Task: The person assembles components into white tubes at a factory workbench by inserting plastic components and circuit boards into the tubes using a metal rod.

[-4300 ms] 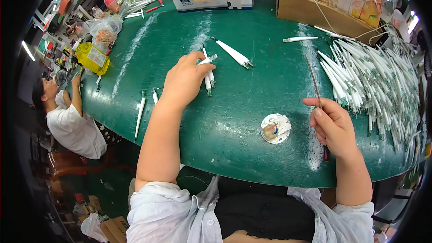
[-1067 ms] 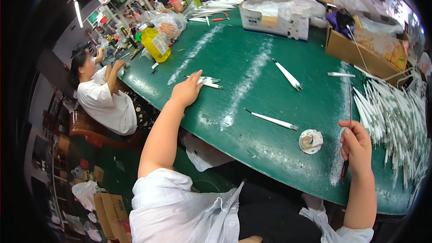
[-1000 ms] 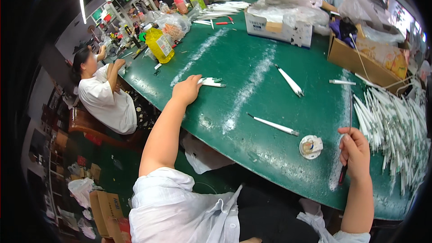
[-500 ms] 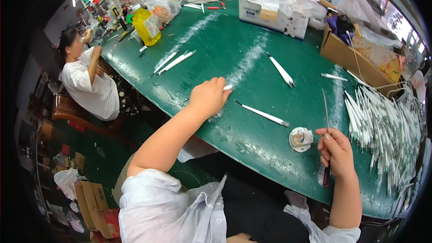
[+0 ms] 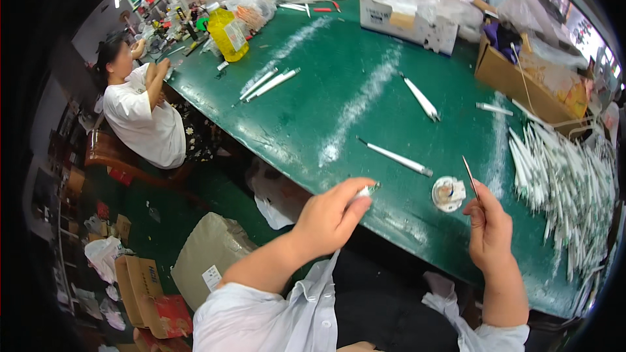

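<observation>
The left hand point(image 5: 329, 215) is curling its fingers around a white tube point(image 5: 366, 190), gripping it near the front edge of the green counter point(image 5: 339, 78); only the tube's pale tip, with a greyish end, is poking out past the thumb and forefinger, so the rest of it is staying hidden in the fist. The right hand point(image 5: 490, 238) is pinching a thin reddish-brown stick point(image 5: 471, 177) between thumb and fingers, holding it tilted upward and away from the body, its slim upper end sticking out above the fingertips. Between the two hands, a small round white dish point(image 5: 448, 193) is sitting on the counter just beside the stick. A little farther out, a long white tube with a dark tip point(image 5: 396, 157) is lying at a slant, and another white tube point(image 5: 421, 98) is lying beyond it. To the right, a large heap of white tubes point(image 5: 564, 182) is spreading along the counter's edge. Farther back, a brown cardboard box point(image 5: 521, 85) and a white box point(image 5: 407, 19) are standing on the counter, while a few more white tubes point(image 5: 270, 83) are lying toward the left side near a yellow jug point(image 5: 227, 32). At the far left, another person in a white shirt point(image 5: 140, 114) is sitting at the counter.
</observation>
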A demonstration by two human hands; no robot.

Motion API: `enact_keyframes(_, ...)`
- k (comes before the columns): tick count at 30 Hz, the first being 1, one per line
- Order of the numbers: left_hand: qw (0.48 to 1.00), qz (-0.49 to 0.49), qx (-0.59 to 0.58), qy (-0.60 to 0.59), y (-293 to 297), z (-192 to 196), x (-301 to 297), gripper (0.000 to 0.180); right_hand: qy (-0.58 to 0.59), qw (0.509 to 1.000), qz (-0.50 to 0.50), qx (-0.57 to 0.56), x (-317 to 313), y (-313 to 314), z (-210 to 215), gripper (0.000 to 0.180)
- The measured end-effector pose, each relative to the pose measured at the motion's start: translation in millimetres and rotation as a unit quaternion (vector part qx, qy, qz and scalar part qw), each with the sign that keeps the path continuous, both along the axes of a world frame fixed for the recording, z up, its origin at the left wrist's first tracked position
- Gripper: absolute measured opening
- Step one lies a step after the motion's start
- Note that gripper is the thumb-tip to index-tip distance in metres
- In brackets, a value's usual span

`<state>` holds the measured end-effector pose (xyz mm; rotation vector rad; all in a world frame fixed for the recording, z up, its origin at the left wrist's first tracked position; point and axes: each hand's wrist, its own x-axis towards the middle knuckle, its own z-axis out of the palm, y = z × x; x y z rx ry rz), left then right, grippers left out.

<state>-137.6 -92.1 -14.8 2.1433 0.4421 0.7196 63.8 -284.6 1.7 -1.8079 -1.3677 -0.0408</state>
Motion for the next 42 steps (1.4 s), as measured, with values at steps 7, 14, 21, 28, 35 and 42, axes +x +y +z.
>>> enact_keyframes(7,0.967,-0.093,-0.236,-0.035,-50.2,-24.9,-38.7,0.025,-0.023,0.984,0.134,-0.115,-62.7,-39.2,26.7,0.054)
enact_keyframes(14,0.964,-0.151,-0.221,0.012,-79.7,-44.1,-38.8,0.026,0.046,0.976,0.083,-0.198,-105.6,-87.7,-6.8,0.066)
enact_keyframes(21,0.967,-0.155,-0.186,0.079,-94.9,-41.9,-36.6,0.023,0.107,0.961,0.093,-0.239,-110.1,-105.3,-19.7,0.071)
enact_keyframes(28,0.98,-0.14,-0.121,0.075,-96.4,-39.3,-31.6,0.027,0.119,0.956,0.098,-0.251,-108.8,-104.6,-20.6,0.07)
enact_keyframes(35,0.988,-0.125,-0.041,0.077,-90.6,-37.4,-33.9,0.023,0.129,0.952,0.11,-0.254,-109.2,-101.1,-20.3,0.07)
enact_keyframes(42,0.976,-0.129,0.166,0.059,-83.8,-40.2,-40.4,0.022,0.134,0.942,0.125,-0.28,-109.4,-101.6,-16.8,0.069)
